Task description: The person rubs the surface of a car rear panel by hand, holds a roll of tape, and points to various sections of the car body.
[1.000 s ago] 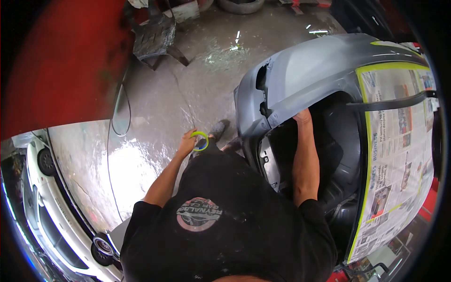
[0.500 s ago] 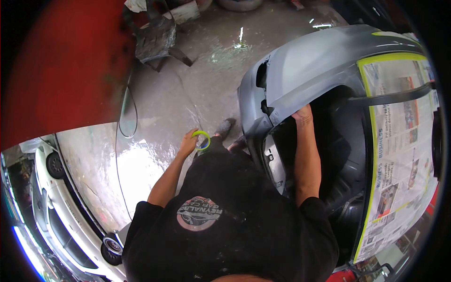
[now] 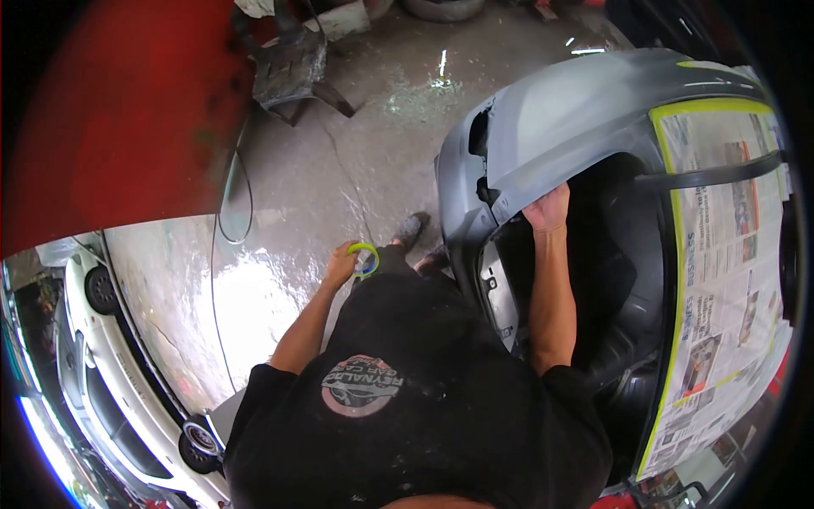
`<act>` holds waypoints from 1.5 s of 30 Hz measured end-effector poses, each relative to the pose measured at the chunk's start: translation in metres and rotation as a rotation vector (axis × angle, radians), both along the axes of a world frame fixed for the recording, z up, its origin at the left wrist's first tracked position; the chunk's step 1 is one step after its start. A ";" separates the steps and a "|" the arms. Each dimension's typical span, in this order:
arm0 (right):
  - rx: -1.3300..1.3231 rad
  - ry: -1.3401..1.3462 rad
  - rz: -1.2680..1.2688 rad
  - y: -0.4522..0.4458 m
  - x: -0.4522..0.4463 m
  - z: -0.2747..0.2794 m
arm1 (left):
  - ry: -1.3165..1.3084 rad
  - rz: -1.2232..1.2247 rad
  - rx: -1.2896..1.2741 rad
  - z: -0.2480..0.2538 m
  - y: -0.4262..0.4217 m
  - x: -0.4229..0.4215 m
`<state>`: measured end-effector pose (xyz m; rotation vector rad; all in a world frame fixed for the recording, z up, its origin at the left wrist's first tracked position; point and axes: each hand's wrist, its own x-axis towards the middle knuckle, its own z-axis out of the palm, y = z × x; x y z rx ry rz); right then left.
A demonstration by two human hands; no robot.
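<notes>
My left hand [image 3: 341,265] is closed around one side of a roll of yellow-green masking tape [image 3: 365,260], held out over the floor in front of my body. My right hand [image 3: 547,209] is at the inner edge of a grey car body panel [image 3: 560,127], beside the dark opening [image 3: 610,246]. Its fingers are bent against that edge, and their tips are partly hidden. Newspaper masking [image 3: 729,297], bordered with yellow-green tape, covers the glass to the right of the opening. A black curved bar [image 3: 712,176] crosses its upper part.
A large red panel [image 3: 127,127] looms blurred at upper left. A worn chair [image 3: 292,72] stands on the shiny floor [image 3: 339,161], near a hanging cable [image 3: 246,191]. A white car [image 3: 127,373] is at lower left. A tire [image 3: 441,8] lies at the top.
My right hand has shifted slightly along the panel edge, and more of its back shows. My left hand still holds the tape roll, slightly lower in view. The view has tilted a little.
</notes>
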<state>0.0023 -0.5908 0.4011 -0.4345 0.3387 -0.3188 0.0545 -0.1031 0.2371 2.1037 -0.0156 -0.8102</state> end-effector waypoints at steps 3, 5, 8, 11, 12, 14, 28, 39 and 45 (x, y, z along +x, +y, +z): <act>-0.031 -0.075 0.017 -0.002 0.003 -0.004 | -0.010 -0.002 -0.030 -0.003 0.003 -0.003; -0.058 -0.067 0.019 -0.004 0.007 -0.005 | -0.018 -0.007 -0.048 -0.006 0.006 -0.002; -0.090 -0.010 -0.002 -0.002 0.014 0.001 | 0.022 0.007 -0.040 0.003 0.003 0.000; -0.124 0.034 -0.066 -0.009 0.019 -0.017 | 0.021 -0.021 0.024 0.003 0.000 0.003; -0.161 0.114 -0.126 -0.013 0.021 -0.026 | 0.029 -0.020 0.034 0.003 -0.002 0.004; -0.239 0.268 -0.214 -0.023 0.028 -0.043 | 0.042 -0.015 0.055 0.003 -0.003 0.005; -0.468 0.322 -0.158 -0.060 0.071 -0.048 | 0.006 -0.039 0.009 -0.006 0.001 0.006; -0.520 0.319 -0.121 -0.062 0.069 -0.046 | -0.019 -0.036 0.001 -0.015 -0.002 0.011; -0.556 0.317 -0.110 -0.059 0.070 -0.046 | -0.043 -0.051 -0.052 -0.020 -0.004 0.016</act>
